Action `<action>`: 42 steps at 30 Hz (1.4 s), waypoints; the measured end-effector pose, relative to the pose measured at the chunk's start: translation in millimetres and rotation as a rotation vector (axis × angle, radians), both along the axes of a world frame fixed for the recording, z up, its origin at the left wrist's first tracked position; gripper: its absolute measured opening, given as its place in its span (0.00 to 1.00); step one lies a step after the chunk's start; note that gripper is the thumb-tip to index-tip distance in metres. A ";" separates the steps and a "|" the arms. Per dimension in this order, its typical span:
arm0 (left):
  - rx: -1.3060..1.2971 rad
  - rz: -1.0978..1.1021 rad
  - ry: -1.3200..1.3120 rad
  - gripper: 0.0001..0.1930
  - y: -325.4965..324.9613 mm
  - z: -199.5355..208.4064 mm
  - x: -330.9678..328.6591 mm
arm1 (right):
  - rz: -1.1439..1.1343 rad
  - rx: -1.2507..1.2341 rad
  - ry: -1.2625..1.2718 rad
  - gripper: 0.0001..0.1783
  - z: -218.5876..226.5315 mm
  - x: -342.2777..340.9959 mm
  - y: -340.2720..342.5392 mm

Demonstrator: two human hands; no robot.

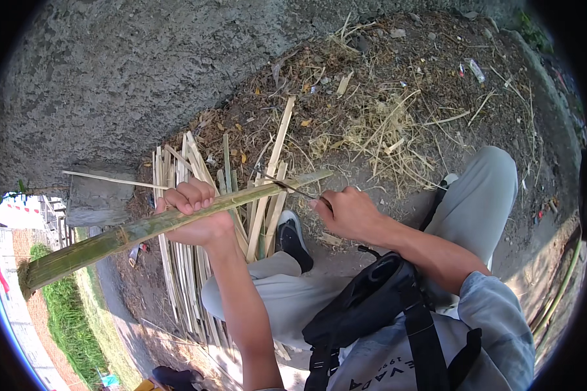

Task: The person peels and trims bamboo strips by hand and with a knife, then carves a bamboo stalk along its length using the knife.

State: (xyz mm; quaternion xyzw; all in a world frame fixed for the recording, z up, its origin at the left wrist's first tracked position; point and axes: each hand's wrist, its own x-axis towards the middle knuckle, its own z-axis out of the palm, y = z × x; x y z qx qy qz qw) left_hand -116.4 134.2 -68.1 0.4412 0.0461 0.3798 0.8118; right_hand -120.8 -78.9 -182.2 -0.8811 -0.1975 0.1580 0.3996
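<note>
While the green bamboo (140, 232) passes through the snugly closed left hand (194, 212), jutting out both sides, the right hand (349, 210), near the bamboo's thinner end, clenches a knife (298, 191), blade across it.

Wide fisheye view from the wearer's head, facing steeply down past light-grey trousered legs (481, 195) onto straw-strewn brown dirt ground (453, 146), bare left hand (192, 212) and bare right hand (349, 212) close below, rough grey concrete wall (143, 85) bowed across the upper left
</note>
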 end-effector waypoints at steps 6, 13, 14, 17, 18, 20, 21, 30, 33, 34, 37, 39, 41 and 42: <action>0.008 -0.015 -0.032 0.20 10.8 -3.7 -12.5 | -0.049 0.087 0.261 0.25 -12.6 0.4 6.2; -0.035 0.006 -0.039 0.19 5.6 -3.0 -14.9 | 0.163 0.104 -0.166 0.26 31.9 -18.7 12.1; -0.040 0.015 -0.037 0.19 4.2 -2.7 -15.4 | 0.165 0.104 -0.166 0.26 24.8 -17.8 10.4; -0.064 0.058 -0.009 0.19 3.2 -0.4 -16.5 | 0.069 -0.022 -0.193 0.21 -26.3 -14.3 6.1; -0.067 0.046 -0.013 0.19 5.9 -3.2 -15.9 | 0.048 -0.052 -0.195 0.21 -46.4 -9.9 3.9; 0.000 0.038 -0.020 0.21 23.6 -8.3 -18.6 | 0.031 -0.066 -0.207 0.21 -40.9 -2.9 10.6; -0.001 0.048 -0.015 0.21 26.4 -9.7 -18.6 | 0.068 -0.004 -0.211 0.21 -16.2 -6.6 16.1; -0.023 0.047 -0.023 0.21 14.6 -7.3 -17.9 | 0.043 -0.121 -0.223 0.23 -47.9 -4.3 12.7; -0.035 0.073 -0.020 0.22 14.0 -4.8 -14.1 | 0.070 -0.025 -0.226 0.23 -3.8 -12.2 15.8; -0.042 0.065 -0.041 0.22 12.9 -3.3 -12.7 | 0.058 0.073 -0.279 0.22 2.4 -15.0 15.8; -0.019 0.034 -0.052 0.21 5.4 -3.3 -11.5 | 0.029 -0.066 -0.279 0.22 -36.1 -11.6 14.4; -0.002 0.027 -0.047 0.21 7.3 -6.4 -17.7 | 0.018 -0.082 -0.283 0.22 -44.8 -6.5 12.4; 0.014 0.021 -0.041 0.21 14.3 -7.7 -12.7 | 0.006 -0.099 -0.285 0.21 -41.6 -0.8 16.0; -0.001 0.034 -0.034 0.21 13.3 -6.7 -13.5 | 0.036 -0.047 -0.290 0.21 -15.6 -5.8 17.7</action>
